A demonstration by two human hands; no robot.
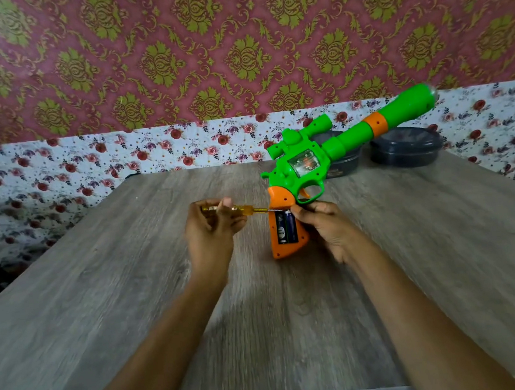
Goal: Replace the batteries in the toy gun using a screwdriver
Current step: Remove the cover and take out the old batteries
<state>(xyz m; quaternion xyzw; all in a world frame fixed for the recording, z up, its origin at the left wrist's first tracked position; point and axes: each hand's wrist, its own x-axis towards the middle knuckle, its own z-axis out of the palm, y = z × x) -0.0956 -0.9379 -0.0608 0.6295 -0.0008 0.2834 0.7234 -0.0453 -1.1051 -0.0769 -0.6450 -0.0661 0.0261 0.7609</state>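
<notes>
- Wooden table [134,303] carries two dark containers [403,147] at its far edge.
- Toy gun [306,161] is raised above the table, grip down, batteries [286,226] exposed.
- Right hand [326,225] grasps the grip.
- Left hand [212,228] grasps the screwdriver [245,210], tip at the grip.

Two forearms show, the left forearm [170,340] at about seven o'clock and the right forearm [414,305] at about five o'clock, both bare down to the lower edge of view. The left hand [210,231] and right hand [326,229] are bare as well.
</notes>
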